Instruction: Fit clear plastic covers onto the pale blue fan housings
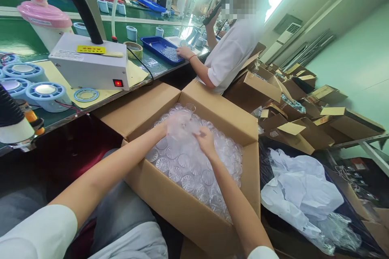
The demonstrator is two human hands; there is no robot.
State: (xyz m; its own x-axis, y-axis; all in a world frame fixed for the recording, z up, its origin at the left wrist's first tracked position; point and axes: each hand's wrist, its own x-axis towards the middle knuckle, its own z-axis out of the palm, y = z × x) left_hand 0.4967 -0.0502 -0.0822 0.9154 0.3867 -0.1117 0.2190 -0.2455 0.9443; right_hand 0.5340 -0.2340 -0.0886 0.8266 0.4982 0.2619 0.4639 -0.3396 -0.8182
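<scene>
An open cardboard box (194, 214) stands in front of me, filled with several clear round plastic parts (188, 166) in thin film. My left hand (170, 126) and my right hand (205, 139) reach into the box from the near side. Together they grip a bunched clear plastic bag (182, 123) above the parts. The left hand is partly hidden behind the bag.
A green workbench (27, 40) at left carries a white machine (91, 62) with a black hose, blue-and-white round parts (45, 91) and a blue tray (162, 46). A co-worker in white (231, 54) sits beyond the box. Open cartons (304, 109) and white plastic sheets (300, 194) lie at right.
</scene>
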